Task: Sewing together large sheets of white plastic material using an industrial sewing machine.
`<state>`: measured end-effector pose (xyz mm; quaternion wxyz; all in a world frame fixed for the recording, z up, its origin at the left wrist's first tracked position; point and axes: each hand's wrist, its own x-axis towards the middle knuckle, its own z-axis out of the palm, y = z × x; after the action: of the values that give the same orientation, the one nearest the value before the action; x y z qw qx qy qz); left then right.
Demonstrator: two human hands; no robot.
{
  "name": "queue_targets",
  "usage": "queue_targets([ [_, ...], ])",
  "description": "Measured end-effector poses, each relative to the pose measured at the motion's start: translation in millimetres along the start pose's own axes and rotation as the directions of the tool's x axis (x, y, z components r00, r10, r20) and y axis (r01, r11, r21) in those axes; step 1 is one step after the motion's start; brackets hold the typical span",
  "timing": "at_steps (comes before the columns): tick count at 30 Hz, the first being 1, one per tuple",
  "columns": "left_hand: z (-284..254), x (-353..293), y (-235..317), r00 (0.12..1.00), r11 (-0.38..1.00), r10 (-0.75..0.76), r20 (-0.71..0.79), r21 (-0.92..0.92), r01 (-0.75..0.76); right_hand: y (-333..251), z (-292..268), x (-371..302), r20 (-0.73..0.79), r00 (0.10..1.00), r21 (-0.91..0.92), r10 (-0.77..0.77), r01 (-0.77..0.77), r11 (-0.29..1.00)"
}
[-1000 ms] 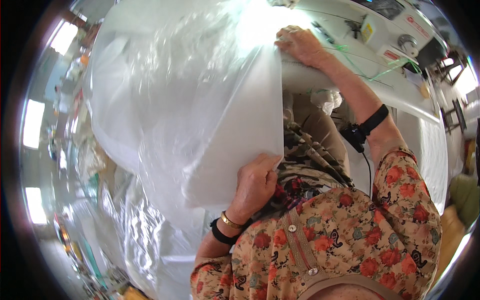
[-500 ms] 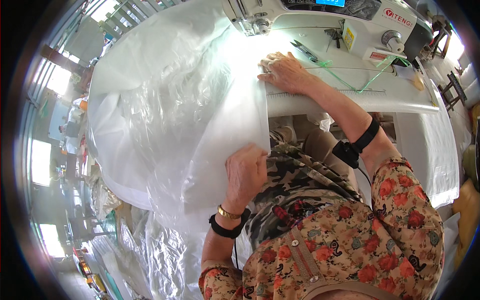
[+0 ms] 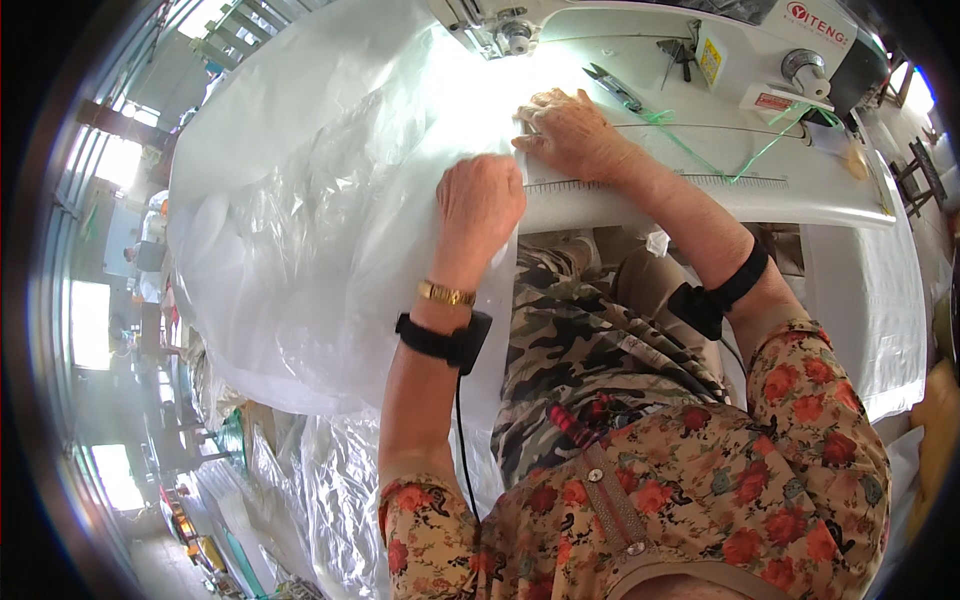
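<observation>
A large white sheet [image 3: 300, 250], shiny and film-like over much of its surface, spreads across the left of the sewing table. Its right edge runs under the head of a white sewing machine [image 3: 590, 12], where the lamp's glare washes out detail. My left hand [image 3: 482, 205] is closed in a fist on the sheet near that edge, just in front of the machine. To its right, my right hand [image 3: 572, 135] rests on the machine bed, its curled fingertips and thumb pinching the sheet's edge close to the presser foot [image 3: 516, 40]. The needle itself is lost in the glare.
Thread snips [image 3: 612, 88] lie behind my right hand, beside green string [image 3: 690, 150]. A ruler scale [image 3: 740, 181] runs along the table's front. Crumpled clear plastic [image 3: 350, 490] hangs at lower left; a dark stool [image 3: 918, 175] stands at far right.
My left hand has slid forward along the sheet's edge, from near my lap to beside my right hand. My right hand stays by the presser foot. The view has shifted slightly.
</observation>
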<state>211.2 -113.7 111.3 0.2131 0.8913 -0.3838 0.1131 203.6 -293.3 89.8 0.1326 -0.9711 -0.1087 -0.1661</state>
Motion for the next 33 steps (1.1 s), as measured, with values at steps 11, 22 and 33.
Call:
queue_targets([
  [11, -41, -85, 91, 0.979, 0.938, 0.134, -0.151, -0.3, -0.174, 22, 15, 4, -0.203, 0.969, 0.146, 0.139, -0.111, 0.983],
  [22, 100, -241, -48, 0.947, 0.966, -0.199, 0.251, -0.115, 0.233, -54, -1, -78, -0.166, 0.947, 0.344, 0.274, -0.205, 0.916],
  [33, -76, -224, -237, 0.788, 0.553, -0.35, -0.506, 0.567, 0.61, -93, 60, -102, 0.406, 0.834, 0.914, 0.374, -0.361, -0.187],
])
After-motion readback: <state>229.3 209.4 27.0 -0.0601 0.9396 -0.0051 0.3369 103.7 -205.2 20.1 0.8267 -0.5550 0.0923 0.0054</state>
